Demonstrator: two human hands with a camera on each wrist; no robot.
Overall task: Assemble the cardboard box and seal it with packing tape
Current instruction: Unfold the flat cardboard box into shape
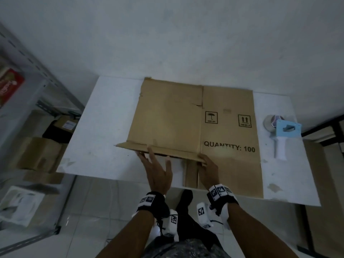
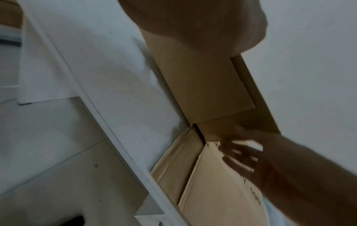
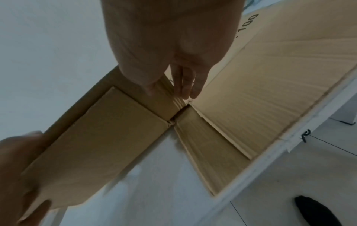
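currently, item one: a flattened cardboard box (image 1: 195, 127) on the white table (image 1: 96, 127), printed "quantity: 100" with a keep-dry mark and an up-arrows mark on its right panel; that right panel lies flat, reaching to the table's near edge. the left panel is raised off the table along its near edge, with a narrow flap folded out toward me. item two: my left hand (image 1: 158, 172), fingers straight and spread, fingertips under the near edge of the raised panel, thumb out to the right; it supports the cardboard without curling round it. item three: my right hand (image 1: 207, 168), at the crease between the raised panel and the flat one; the head view shows the fingers tucked beneath the lifted edge, and my right wrist view shows them fairly straight, lying together against the underside near the point where four flaps meet. whether the thumb closes on the edge from above i cannot tell. item four: a tape dispenser (image 1: 283, 133), pale blue frame, white handle, roll of packing tape mounted, lying on the table just right of the box, apart from both hands. item five: metal shelving (image 1: 28, 75) at left, with brown cartons (image 1: 37, 153) on the floor below it.
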